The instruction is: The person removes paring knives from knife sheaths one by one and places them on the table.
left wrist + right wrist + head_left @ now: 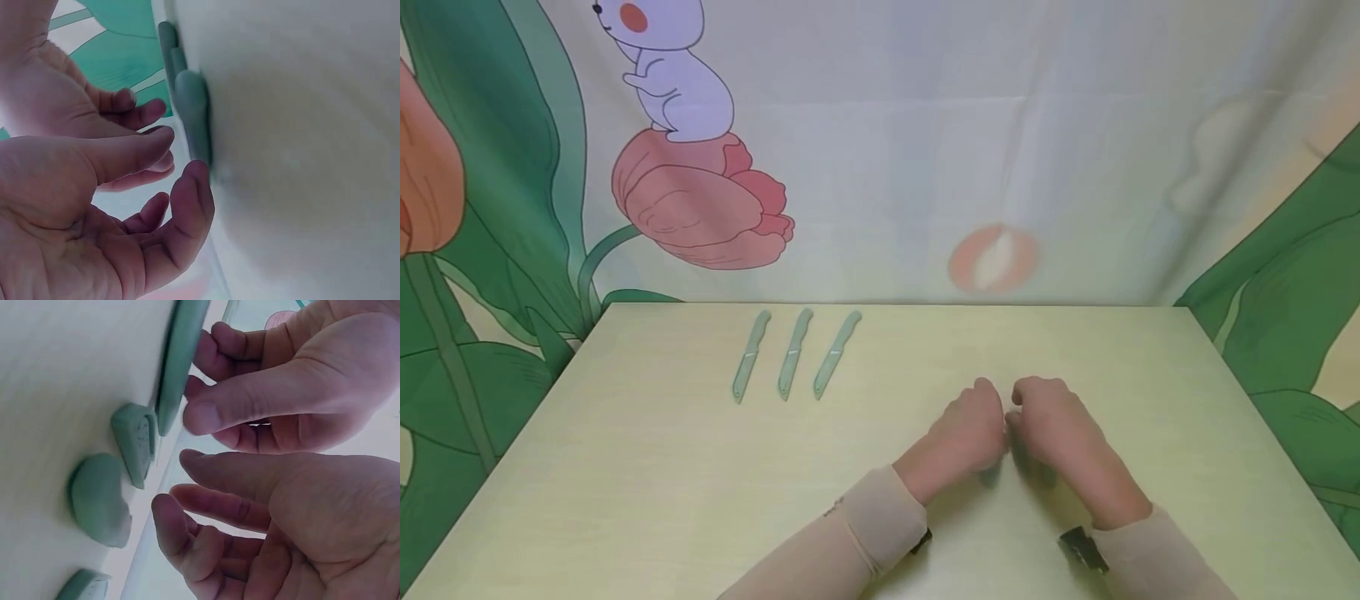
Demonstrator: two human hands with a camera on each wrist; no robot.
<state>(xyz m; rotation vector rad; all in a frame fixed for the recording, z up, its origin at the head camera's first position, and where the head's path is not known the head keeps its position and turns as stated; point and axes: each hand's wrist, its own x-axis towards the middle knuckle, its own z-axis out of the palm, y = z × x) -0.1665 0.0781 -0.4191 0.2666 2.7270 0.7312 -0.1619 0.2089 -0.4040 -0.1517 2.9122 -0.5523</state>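
My left hand (964,432) and right hand (1060,421) are side by side over the right half of the table, fingers loosely bent and holding nothing. In the right wrist view, a long green piece like a knife (182,359) lies right by the left fingertips. Nearer the right fingers are a hollow-ended green piece (134,442) and a rounded green piece (99,499), with another green piece (86,585) at the bottom edge. The left wrist view has a rounded green handle (192,100) beyond the fingertips. From the head, my hands mostly cover these pieces.
Three green knives, a left one (751,357), a middle one (795,354) and a right one (837,356), lie in a row at the back left of the pale table (647,467). A printed curtain (880,167) hangs behind the table's far edge.
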